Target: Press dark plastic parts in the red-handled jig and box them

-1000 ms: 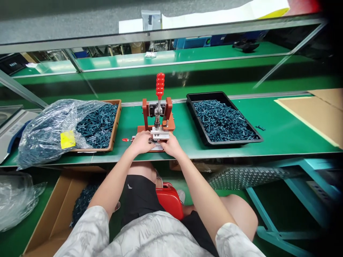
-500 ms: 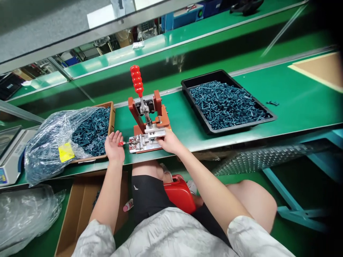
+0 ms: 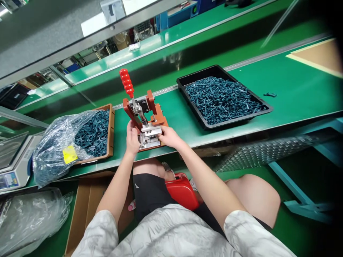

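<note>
Left hand (image 3: 132, 138) stands upright against the near side of the toggle-clamp press (image 3: 150, 101), hiding what lies behind it, so its grip can't be told. Right hand (image 3: 170, 137) lies across the press's steel slide block (image 3: 151, 131), fingers curved, no clear clench. The press sits at the front edge of the green bench (image 3: 294, 89) – black tray (image 3: 195, 73) of dark plastic parts to its right, wooden tray (image 3: 111, 132) to its left

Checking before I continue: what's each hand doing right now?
Left hand: half closed beside the press; cannot tell if it holds anything.
Right hand: open, fingertips on the metal block.
</note>
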The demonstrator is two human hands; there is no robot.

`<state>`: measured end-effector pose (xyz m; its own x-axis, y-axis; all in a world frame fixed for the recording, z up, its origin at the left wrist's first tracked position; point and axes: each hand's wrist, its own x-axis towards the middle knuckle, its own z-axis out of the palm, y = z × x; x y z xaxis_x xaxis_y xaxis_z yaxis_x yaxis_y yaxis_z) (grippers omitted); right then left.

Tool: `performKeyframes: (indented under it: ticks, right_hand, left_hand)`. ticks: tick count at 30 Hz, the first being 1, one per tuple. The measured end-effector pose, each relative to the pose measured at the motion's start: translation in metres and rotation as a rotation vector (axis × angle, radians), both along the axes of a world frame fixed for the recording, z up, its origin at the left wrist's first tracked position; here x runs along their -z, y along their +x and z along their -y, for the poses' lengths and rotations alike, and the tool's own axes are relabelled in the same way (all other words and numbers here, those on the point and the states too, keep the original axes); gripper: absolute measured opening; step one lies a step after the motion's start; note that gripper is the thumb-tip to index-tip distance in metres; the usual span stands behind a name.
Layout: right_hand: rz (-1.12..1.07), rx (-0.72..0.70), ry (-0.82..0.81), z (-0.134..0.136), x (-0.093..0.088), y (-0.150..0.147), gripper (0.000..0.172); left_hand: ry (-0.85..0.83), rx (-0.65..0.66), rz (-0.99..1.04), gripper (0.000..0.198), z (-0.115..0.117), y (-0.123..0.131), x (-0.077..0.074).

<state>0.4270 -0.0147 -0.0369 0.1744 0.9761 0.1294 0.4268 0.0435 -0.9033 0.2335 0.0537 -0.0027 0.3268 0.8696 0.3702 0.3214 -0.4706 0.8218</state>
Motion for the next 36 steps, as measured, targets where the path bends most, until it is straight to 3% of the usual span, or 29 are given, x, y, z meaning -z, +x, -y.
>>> performKeyframes:
  ticks: [2,5,10,12,14,18,23,26,30,34,36]
  right_hand:
    - [0.006,-0.028,-0.047,-0.001,-0.006,0.001,0.022]
    - [-0.001,-0.062,-0.059,-0.001,-0.014,0.002,0.023]
    - [-0.003,-0.039,-0.061,-0.001,-0.013,0.001,0.022]
    - [0.001,-0.031,-0.060,-0.002,-0.011,0.000,0.024]
    - [0.004,-0.037,-0.048,-0.002,-0.010,0.000,0.029]
    - [0.014,-0.057,-0.013,0.000,-0.012,0.001,0.042]
    - [0.034,-0.062,0.010,0.003,-0.014,0.002,0.046]
    - [0.038,-0.054,0.037,0.002,-0.013,0.002,0.045]
    - [0.055,-0.058,0.028,0.001,-0.014,0.001,0.042]
    - [0.091,-0.055,0.002,0.001,-0.016,0.001,0.037]
    - [0.087,-0.053,-0.004,0.002,-0.017,0.000,0.038]
  left_hand:
    - [-0.020,-0.074,0.103,0.070,-0.010,0.001,-0.011]
    - [0.127,-0.115,0.280,0.060,-0.024,0.011,-0.049]
    - [0.321,0.122,0.399,0.056,-0.028,0.050,-0.136]
    - [0.333,0.177,0.394,0.052,-0.016,0.065,-0.157]
    - [0.375,0.190,0.379,0.046,0.002,0.073,-0.160]
    - [0.577,0.160,0.392,0.036,0.038,0.068,-0.135]
    - [0.607,0.100,0.329,0.041,0.044,0.064,-0.117]
    - [0.645,0.104,0.409,0.038,0.040,0.072,-0.120]
    - [0.599,0.127,0.502,0.022,0.035,0.075,-0.135]
    - [0.449,0.158,0.466,0.042,0.030,0.077,-0.148]
    - [0.453,0.122,0.532,0.042,0.032,0.081,-0.148]
